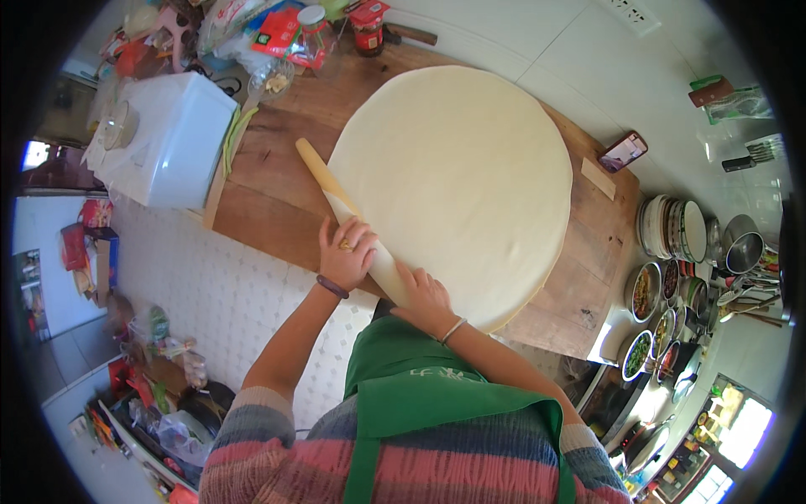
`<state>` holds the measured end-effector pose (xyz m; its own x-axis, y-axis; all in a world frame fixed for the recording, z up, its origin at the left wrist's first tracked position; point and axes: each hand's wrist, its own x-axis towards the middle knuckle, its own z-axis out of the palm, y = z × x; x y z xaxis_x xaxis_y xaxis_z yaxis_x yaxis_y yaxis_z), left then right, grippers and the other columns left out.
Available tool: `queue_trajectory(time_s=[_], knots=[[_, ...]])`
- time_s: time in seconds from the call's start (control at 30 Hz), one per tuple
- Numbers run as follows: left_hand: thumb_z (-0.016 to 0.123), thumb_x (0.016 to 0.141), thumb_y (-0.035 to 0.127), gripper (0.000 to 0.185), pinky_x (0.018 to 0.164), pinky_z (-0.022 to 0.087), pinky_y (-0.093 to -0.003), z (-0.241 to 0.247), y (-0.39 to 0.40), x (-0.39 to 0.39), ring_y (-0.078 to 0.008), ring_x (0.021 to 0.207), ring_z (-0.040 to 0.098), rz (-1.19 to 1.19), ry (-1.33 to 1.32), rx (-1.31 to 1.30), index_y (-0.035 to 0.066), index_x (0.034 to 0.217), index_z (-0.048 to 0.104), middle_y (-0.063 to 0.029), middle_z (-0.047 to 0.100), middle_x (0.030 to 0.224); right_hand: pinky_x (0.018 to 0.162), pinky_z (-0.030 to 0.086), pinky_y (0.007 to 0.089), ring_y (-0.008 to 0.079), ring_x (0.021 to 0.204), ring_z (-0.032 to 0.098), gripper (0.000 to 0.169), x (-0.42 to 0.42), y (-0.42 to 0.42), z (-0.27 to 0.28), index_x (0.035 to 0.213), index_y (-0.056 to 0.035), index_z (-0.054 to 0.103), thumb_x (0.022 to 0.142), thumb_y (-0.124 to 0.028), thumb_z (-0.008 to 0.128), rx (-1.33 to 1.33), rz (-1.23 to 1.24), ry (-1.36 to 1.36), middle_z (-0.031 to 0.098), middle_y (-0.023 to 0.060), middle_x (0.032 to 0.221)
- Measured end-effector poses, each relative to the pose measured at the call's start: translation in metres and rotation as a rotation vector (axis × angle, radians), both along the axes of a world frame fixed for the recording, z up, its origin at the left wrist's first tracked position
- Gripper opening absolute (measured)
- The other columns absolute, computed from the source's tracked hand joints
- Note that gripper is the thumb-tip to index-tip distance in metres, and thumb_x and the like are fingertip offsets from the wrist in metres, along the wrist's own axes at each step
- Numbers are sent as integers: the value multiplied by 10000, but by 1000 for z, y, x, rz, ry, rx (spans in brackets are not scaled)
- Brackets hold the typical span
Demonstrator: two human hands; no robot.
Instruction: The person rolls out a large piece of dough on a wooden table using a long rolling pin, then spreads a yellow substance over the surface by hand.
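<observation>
A very large, round, thin sheet of dough lies over a wooden board. Its near left edge is wrapped around a long wooden rolling pin, whose bare far end sticks out at the upper left. My left hand, with a ring and a dark bracelet, rests on the dough-covered pin, fingers spread a little. Nearer my body, my right hand, with a light bangle, lies on the same wrapped pin close to its near end. The palms are hidden, and whether the fingers close around the pin does not show.
A white box-like container and green stalks lie left of the board. Jars and bags crowd its far left corner. A propped phone and a small wood strip sit right, before stacked plates and bowls of chopped food.
</observation>
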<state>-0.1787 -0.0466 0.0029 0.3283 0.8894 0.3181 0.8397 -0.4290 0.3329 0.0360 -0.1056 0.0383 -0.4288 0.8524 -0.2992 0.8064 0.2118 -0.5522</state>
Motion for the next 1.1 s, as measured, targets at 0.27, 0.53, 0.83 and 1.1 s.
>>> queue_trajectory(time_s=[0.27, 0.53, 0.83, 1.1], knots=[[584, 911, 144, 163, 920, 454, -422, -27, -59, -19, -299, 1033, 558, 518, -346, -56, 57, 1049, 587, -131, 577, 1092, 758, 520, 411, 301, 985, 559, 1057, -28, -17, -16, 1524, -160, 249, 659, -306, 839, 69, 116, 13, 495, 117, 1073], [434, 972, 560, 527, 810, 499, -443, -27, -125, 37, -250, 1045, 574, 1201, -1780, -979, 89, 1190, 525, -82, 595, 1131, 712, 547, 410, 314, 951, 574, 1015, -37, -31, -14, 1513, -206, 275, 664, -261, 828, 82, 245, -43, 492, 134, 1106], [341, 935, 710, 742, 1006, 424, -523, -31, -142, 45, -339, 1216, 494, 896, -2264, -1186, 82, 1302, 485, -119, 544, 1279, 753, 539, 451, 356, 938, 575, 970, -29, -48, -19, 1521, -183, 257, 697, -142, 767, 5, 197, 130, 488, 184, 1097], [340, 891, 773, 789, 992, 441, -534, -23, -151, 60, -309, 1220, 504, 972, -2223, -1136, 135, 1330, 493, -82, 527, 1320, 803, 506, 463, 404, 970, 551, 792, 23, -46, -18, 1477, -68, 303, 746, -38, 605, -202, 74, 403, 492, 202, 1120]])
